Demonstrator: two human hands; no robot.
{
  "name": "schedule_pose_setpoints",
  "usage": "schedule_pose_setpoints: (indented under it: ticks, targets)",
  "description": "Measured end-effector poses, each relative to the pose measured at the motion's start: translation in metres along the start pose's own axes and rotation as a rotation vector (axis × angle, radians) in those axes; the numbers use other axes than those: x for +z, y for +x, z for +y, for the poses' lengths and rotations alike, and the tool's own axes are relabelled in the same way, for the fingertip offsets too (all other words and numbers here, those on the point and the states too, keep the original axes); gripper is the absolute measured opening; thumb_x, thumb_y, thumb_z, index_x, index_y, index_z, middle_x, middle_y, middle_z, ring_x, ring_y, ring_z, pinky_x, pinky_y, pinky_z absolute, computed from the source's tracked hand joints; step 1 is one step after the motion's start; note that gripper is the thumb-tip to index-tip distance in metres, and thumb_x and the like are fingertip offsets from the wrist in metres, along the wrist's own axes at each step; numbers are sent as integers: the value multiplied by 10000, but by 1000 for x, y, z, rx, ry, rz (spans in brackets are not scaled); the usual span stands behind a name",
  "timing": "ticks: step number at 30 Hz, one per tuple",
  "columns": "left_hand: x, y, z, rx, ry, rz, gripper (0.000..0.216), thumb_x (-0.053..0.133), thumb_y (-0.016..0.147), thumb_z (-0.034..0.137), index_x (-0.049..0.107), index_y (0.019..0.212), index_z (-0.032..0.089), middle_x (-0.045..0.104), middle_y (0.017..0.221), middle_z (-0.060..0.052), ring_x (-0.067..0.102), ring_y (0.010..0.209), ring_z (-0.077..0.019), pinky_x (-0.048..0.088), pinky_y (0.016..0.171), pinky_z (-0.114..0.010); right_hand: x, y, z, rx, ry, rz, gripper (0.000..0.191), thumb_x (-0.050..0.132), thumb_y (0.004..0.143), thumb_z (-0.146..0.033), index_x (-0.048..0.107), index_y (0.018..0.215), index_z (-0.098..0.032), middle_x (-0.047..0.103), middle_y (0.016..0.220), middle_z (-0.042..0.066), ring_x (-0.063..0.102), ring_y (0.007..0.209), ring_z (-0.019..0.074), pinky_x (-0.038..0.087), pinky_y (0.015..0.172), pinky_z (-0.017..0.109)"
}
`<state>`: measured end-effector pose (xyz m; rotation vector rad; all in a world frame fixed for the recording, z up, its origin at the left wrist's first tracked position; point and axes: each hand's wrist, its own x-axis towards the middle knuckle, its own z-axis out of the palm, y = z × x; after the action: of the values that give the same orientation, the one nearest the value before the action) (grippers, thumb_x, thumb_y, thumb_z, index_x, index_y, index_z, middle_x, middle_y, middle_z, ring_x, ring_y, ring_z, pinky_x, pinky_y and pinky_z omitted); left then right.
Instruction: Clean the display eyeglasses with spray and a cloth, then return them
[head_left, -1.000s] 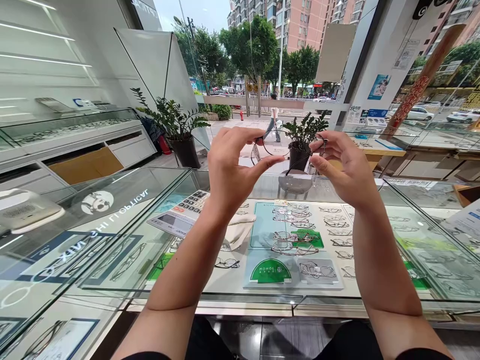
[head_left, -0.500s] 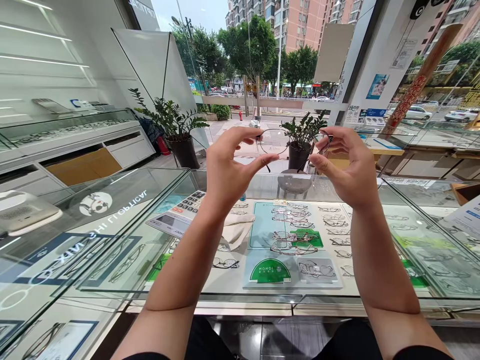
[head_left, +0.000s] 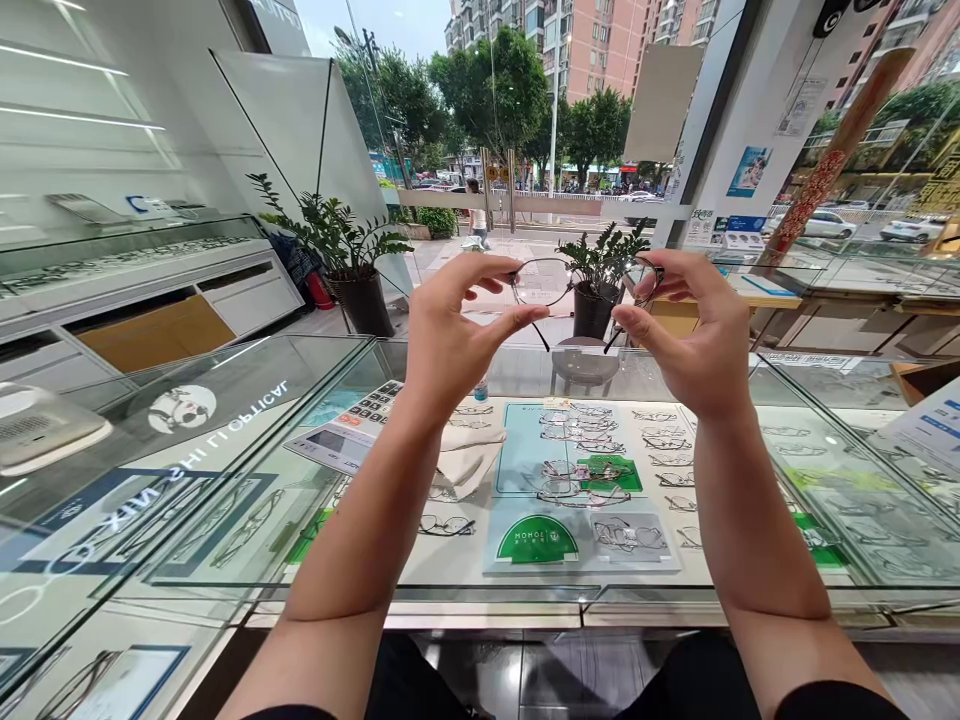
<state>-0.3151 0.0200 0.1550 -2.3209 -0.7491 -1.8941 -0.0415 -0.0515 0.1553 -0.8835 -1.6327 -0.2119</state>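
A pair of thin dark-rimmed glasses (head_left: pixel 551 282) is held up at chest height above a glass display counter (head_left: pixel 480 590). My left hand (head_left: pixel 450 335) pinches the left lens rim between thumb and fingers. My right hand (head_left: pixel 694 330) pinches the right rim the same way. Both temples hang down and inward between my hands. Under the glass lie several more glasses frames (head_left: pixel 577 470) on white and green display pads, with a green round sign (head_left: pixel 538 540) at the front.
A calculator (head_left: pixel 352 425) and a white cloth (head_left: pixel 465 460) lie on the counter to the left. A potted plant (head_left: pixel 600 285) stands behind the glasses, a larger one (head_left: pixel 352 260) on the floor to the left. More glass showcases stand on both sides.
The glasses have been turned and lifted slightly between my hands, so both lenses now show more fully. A passer-by outside has moved left.
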Motion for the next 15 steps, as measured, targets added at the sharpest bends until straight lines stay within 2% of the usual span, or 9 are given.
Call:
schedule_pose_setpoints:
  ticks: [6, 15]
  targets:
    - [0, 1, 0, -21, -13, -17, 494, 932, 879, 699, 825, 1195, 335, 864, 1159, -66, 788, 1010, -254, 626, 848, -423, 0, -1, 0, -8, -36, 10, 552, 857, 944, -693, 756, 1398, -396, 812, 1166, 68, 763, 1094, 330, 679, 1041, 568]
    - [0, 1, -2, -31, -36, -28, 450, 955, 874, 645, 843, 1182, 337, 872, 1138, -60, 798, 970, -251, 647, 846, -426, -1, 0, -3, -42, -36, 21, 469, 869, 964, -631, 771, 1336, -363, 800, 1108, 63, 760, 1016, 308, 666, 1018, 556]
